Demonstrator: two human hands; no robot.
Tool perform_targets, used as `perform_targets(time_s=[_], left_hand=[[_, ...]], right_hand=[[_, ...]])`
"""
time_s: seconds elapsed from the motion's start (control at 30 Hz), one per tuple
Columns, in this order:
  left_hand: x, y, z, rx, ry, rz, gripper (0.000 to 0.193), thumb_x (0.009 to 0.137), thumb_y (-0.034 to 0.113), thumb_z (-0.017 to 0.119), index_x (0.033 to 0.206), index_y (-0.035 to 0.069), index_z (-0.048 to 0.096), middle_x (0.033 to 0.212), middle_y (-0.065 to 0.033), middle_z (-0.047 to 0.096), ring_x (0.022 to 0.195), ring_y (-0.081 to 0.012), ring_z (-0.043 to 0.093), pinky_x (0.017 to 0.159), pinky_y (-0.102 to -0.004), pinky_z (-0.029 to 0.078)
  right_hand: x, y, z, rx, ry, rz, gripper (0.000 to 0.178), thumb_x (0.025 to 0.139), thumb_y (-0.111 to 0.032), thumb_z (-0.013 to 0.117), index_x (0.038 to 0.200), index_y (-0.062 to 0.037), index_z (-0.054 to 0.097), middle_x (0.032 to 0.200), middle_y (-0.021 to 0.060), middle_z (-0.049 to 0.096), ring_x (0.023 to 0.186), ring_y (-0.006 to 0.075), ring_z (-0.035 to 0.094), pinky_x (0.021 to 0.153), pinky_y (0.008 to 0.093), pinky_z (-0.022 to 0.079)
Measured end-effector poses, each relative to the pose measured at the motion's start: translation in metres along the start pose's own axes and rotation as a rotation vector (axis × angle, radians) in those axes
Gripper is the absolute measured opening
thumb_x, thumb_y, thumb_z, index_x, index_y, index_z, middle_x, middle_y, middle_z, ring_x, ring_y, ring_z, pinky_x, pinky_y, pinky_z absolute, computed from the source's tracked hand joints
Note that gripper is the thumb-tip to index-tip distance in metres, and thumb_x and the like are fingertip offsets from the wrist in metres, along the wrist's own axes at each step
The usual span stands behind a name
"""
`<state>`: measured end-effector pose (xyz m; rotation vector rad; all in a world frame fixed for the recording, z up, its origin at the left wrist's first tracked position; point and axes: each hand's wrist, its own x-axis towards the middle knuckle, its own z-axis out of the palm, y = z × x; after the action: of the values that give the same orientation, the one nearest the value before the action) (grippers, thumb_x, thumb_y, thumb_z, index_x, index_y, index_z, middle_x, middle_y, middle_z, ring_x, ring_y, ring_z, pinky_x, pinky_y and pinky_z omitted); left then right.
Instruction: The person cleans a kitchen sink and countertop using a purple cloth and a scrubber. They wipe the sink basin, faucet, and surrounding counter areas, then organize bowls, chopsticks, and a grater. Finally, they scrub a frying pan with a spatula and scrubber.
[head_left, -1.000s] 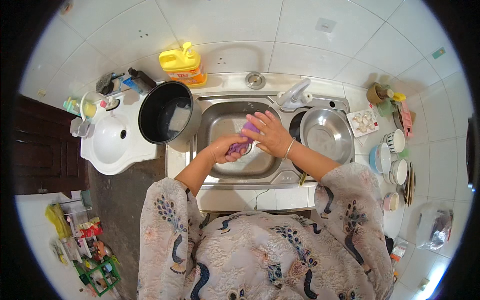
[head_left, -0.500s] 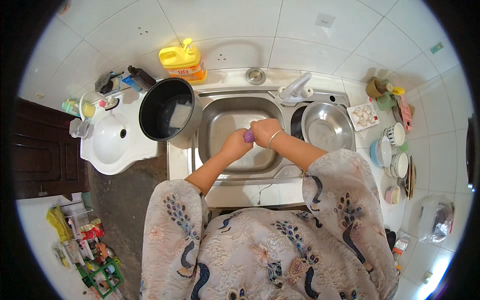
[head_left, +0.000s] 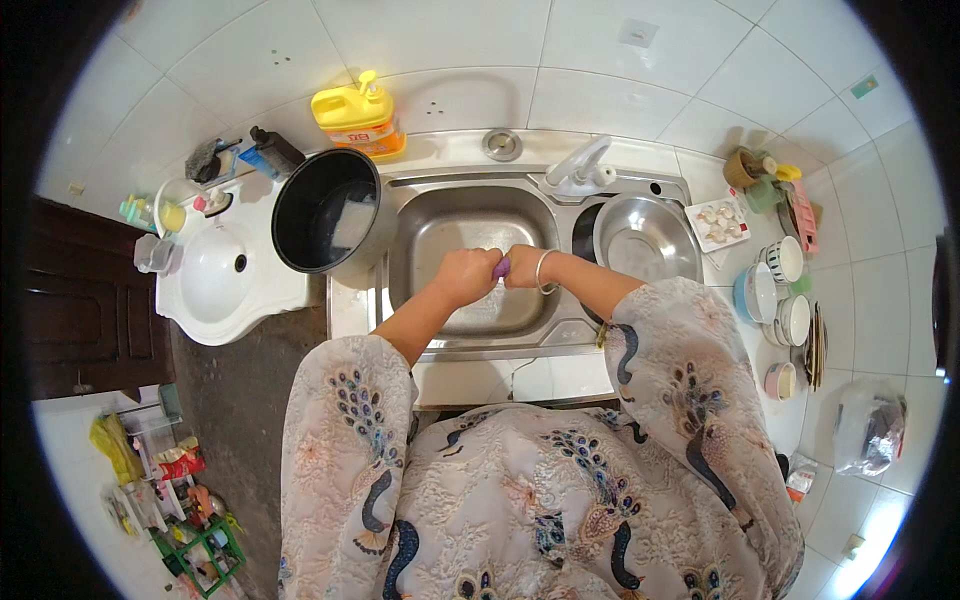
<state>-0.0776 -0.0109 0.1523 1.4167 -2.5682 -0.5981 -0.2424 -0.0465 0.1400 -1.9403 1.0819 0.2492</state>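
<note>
Over the steel sink (head_left: 425, 225), my two hands meet side by side with their fingers closed. A small bunched purple cloth (head_left: 502, 267) shows between them, gripped from both sides; most of it is hidden in the fists. My left hand (head_left: 466, 277) is on its left end, and my right hand (head_left: 522, 268), with a bracelet at the wrist, is on its right end. Left of the basin stands a deep black-lined pot (head_left: 290, 215) with a pale flat piece inside. A wide metal bowl (head_left: 615, 225) sits over the sink's right side.
The white faucet (head_left: 578, 172) rises behind the sink. A yellow pump jug (head_left: 358, 118) stands by the wall. At the left is a white washbasin (head_left: 205, 305). Several bowls (head_left: 790, 322) and a tray of white pieces (head_left: 718, 223) line the right counter.
Both fists have turned a little on the purple cloth, and less of it shows between them. The whole view has shifted slightly.
</note>
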Motion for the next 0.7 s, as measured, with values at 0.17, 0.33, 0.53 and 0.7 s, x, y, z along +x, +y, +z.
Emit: perform_targets(time_s=[0.17, 0.33, 0.53, 0.7], left_hand=[[-0.002, 0.005, 0.001, -0.007, 0.143, -0.052, 0.017, 0.072, 0.015, 0.062, 0.087, 0.010, 0.055, 0.083, -0.0117, 0.061, 0.077, -0.0322, 0.060, 0.063, -0.0438, 0.048], [-0.010, 0.012, -0.030, -0.194, 0.366, -0.204, 0.036, 0.069, 0.006, 0.065, 0.103, 0.012, 0.057, 0.104, -0.0123, 0.058, 0.093, -0.0327, 0.057, 0.074, -0.0405, 0.048], [-0.051, -0.058, 0.058, -0.112, -0.170, -0.782, 0.031, 0.077, 0.023, 0.063, 0.105, 0.011, 0.061, 0.101, -0.0186, 0.062, 0.095, -0.0358, 0.059, 0.080, -0.0417, 0.047], [-0.067, -0.052, 0.103, -0.340, 0.101, -0.639, 0.037, 0.071, 0.015, 0.065, 0.107, 0.007, 0.059, 0.097, -0.0189, 0.063, 0.093, -0.0352, 0.060, 0.082, -0.0421, 0.046]], right_hand=[[0.011, 0.009, 0.006, -0.035, 0.128, -0.073, 0.027, 0.059, -0.024, 0.070, 0.076, -0.0032, 0.066, 0.075, 0.0173, 0.065, 0.072, 0.0288, 0.063, 0.069, 0.0347, 0.049], [0.004, 0.015, -0.024, 0.590, 0.292, -0.384, 0.059, 0.064, -0.020, 0.073, 0.117, -0.0065, 0.051, 0.112, 0.0137, 0.060, 0.096, 0.0208, 0.059, 0.084, 0.0298, 0.046], [0.010, 0.012, 0.038, -0.052, -0.081, 0.361, 0.055, 0.084, -0.019, 0.057, 0.135, -0.0128, 0.038, 0.138, 0.0089, 0.039, 0.129, 0.0279, 0.034, 0.108, 0.0439, 0.023], [0.010, 0.056, 0.123, 0.474, 0.348, 0.155, 0.032, 0.086, -0.026, 0.055, 0.111, -0.0074, 0.059, 0.111, 0.0123, 0.059, 0.103, 0.0266, 0.056, 0.090, 0.0347, 0.044]])
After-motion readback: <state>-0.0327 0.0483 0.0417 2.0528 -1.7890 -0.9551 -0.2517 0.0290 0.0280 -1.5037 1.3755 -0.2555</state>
